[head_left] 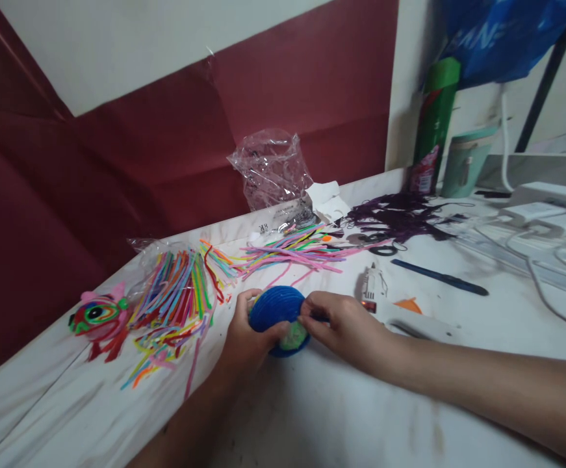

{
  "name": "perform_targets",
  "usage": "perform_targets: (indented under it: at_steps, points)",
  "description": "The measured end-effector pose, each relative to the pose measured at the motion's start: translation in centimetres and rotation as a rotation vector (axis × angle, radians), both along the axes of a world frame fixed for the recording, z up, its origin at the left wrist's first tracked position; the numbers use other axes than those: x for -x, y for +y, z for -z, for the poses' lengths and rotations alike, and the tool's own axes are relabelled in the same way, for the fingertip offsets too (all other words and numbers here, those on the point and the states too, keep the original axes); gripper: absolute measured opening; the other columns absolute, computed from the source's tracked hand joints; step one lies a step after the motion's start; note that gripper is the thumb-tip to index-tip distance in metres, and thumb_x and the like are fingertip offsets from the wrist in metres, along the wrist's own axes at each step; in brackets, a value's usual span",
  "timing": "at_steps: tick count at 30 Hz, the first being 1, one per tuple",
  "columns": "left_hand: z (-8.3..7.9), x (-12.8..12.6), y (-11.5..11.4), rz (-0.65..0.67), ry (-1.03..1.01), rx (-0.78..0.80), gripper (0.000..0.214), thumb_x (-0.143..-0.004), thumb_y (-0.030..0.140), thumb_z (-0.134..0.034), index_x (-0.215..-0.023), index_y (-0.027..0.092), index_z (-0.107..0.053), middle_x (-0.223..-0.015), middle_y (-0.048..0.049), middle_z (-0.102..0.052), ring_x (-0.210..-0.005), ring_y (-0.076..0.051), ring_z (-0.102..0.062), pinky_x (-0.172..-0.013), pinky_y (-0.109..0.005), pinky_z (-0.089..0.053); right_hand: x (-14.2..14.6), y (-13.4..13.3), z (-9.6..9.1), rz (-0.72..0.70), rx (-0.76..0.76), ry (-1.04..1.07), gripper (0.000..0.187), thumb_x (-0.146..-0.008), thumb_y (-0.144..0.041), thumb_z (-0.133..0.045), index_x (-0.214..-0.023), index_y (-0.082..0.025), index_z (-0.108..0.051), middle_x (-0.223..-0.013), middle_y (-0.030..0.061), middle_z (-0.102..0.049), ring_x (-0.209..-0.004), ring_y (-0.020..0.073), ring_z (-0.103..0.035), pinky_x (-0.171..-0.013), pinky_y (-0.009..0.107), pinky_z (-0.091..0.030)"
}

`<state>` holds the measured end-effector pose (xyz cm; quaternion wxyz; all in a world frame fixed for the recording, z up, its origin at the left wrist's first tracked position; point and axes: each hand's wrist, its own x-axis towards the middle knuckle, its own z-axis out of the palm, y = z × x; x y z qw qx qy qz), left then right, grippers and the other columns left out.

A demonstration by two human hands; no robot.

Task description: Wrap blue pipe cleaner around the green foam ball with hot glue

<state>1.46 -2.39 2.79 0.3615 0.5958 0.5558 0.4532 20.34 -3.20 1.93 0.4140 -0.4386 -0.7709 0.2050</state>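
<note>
On my feed, a clear plastic bag [140, 246] lies open on the left of the surface [312, 416], with a thick bundle of coloured pipe cleaners [173, 286] fanned at it; I can't tell how many are inside. A second, crumpled clear bag [270, 159] stands at the back against the dark red covering [312, 97], its contents unclear to me. At the far right I have a mint-green container [468, 166] beside a tall green canister [436, 110], and I can't see into either; a blue bag [511, 39] hangs above them. The blue ball [277, 299] is between my two hands, near the middle of the surface, with a pale green patch low on its right side. My left hand [248, 335] grips it from the left, thumb across its lower front. My right hand [344, 325] meets its right edge, thumb and fingertips drawn close together; I can't tell whether they pinch a strand or the ball itself.
</note>
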Motion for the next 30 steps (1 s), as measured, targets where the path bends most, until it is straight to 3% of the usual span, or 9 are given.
perform_targets:
  at_steps: [11,17,30]
  points:
    - [0.21,0.4,-0.06,0.065,-0.109,0.067,0.074,-0.053,0.034,-0.083,-0.117,0.022,-0.048,-0.094,-0.0024,-0.064,-0.08,-0.021,-0.063,-0.067,-0.029,-0.05,-0.28,0.16,0.3,-0.012,-0.02,0.003,0.014,-0.083,-0.013,-0.058,-0.072,-0.021,-0.056,-0.065,-0.0012,-0.062,-0.06,0.0157,-0.058,-0.055,0.025,-0.042]
    - [-0.36,0.17,-0.19,0.058,-0.122,0.102,0.068,-0.053,0.037,-0.081,-0.11,0.022,-0.048,-0.082,0.0012,-0.062,-0.071,-0.018,-0.059,-0.062,-0.028,-0.046,0.05,-0.1,0.26,-0.013,-0.067,-0.018,0.012,-0.082,-0.013,-0.059,-0.074,-0.021,-0.059,-0.068,0.0002,-0.063,-0.062,0.0167,-0.059,-0.057,0.026,-0.043]
    - [-0.32,0.23,-0.21,0.025,-0.132,0.071,0.066,-0.051,0.041,-0.079,-0.106,0.021,-0.048,-0.083,0.0006,-0.061,-0.072,-0.019,-0.06,-0.062,-0.029,-0.048,-0.41,-0.26,0.41,-0.019,-0.085,-0.028,0.011,-0.083,-0.013,-0.057,-0.077,-0.021,-0.06,-0.071,0.0008,-0.069,-0.064,0.0169,-0.063,-0.057,0.026,-0.046]
